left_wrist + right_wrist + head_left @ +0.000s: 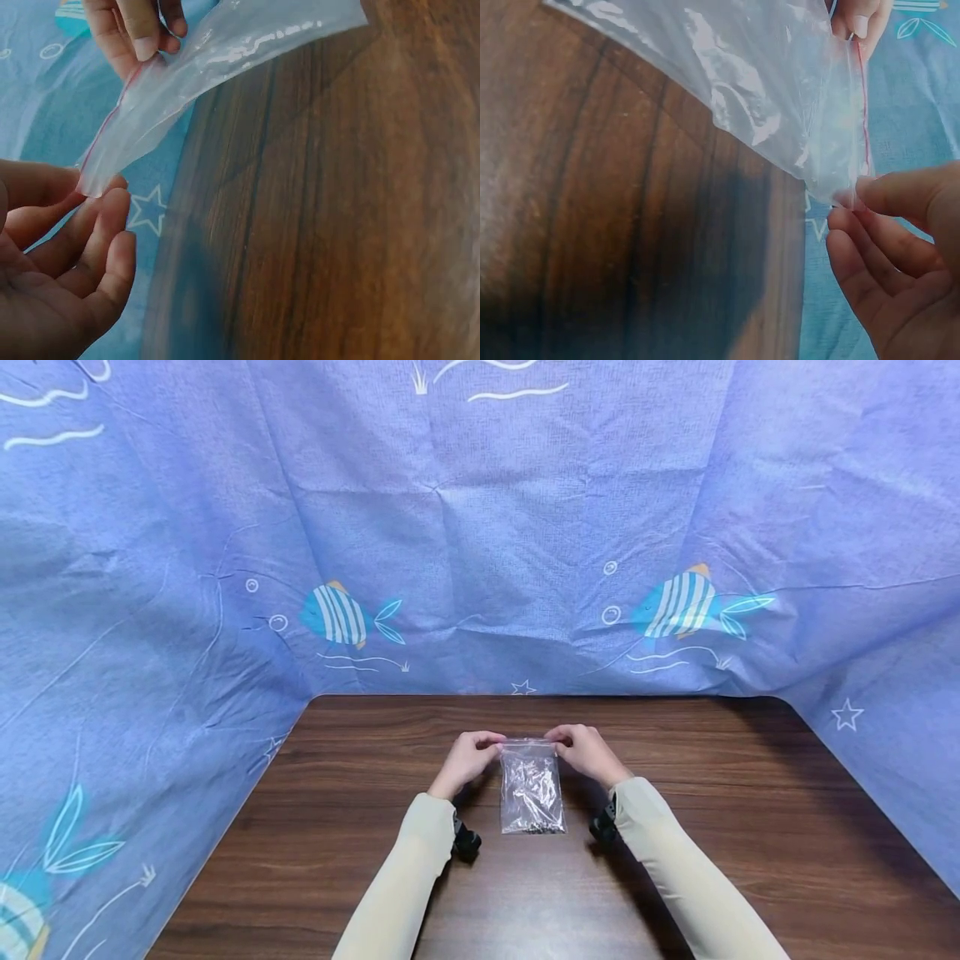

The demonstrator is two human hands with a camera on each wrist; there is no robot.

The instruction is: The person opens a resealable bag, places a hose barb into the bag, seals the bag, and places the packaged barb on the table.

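A clear zip-lock bag hangs between my two hands over the wooden table, its zip edge at the top. My left hand pinches the top left corner of the bag between thumb and fingers. At the other top corner, my right hand pinches the bag the same way. Small dark bits show along the bag's bottom edge in the head view. A red line runs along the zip edge in the left wrist view. The bag looks flat and creased in the right wrist view.
The brown wooden table has rounded far corners. A blue cloth printed with fish hangs behind it and along both sides. Black wrist cameras sit under the cream sleeves.
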